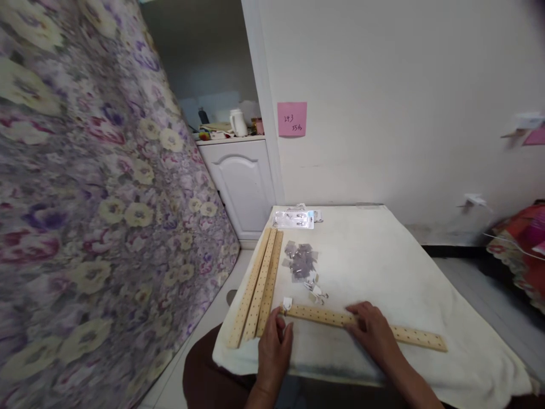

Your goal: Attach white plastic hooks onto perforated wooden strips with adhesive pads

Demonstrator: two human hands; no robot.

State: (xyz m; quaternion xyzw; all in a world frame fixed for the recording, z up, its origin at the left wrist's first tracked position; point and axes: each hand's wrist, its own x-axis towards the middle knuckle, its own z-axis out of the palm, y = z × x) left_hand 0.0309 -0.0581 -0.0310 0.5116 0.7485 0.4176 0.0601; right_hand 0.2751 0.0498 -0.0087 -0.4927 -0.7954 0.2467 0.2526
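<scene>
Wooden strip: ours is long, narrow and pale yellow, dotted with small dark holes in rows; the wooden strip (317, 315) lies flat on the cloth-covered bench (366, 255), running from our left fingers past the right ones.
White hook: a small white hook (287, 303) sits at the strip's left end, just beyond our left fingers.
Left hand: our left hand (275, 343) has its fingers curled by that end; we cannot tell whether they pinch anything.
Right hand: our right hand (377, 329) has thumb and fingers pinching the strip across its width.
Spare strips: more holed strips (261, 287) lie left of our left fingers.
Loose pieces: grey patches (301, 264) and white hooks (315, 291) lie beyond our left fingers.
</scene>
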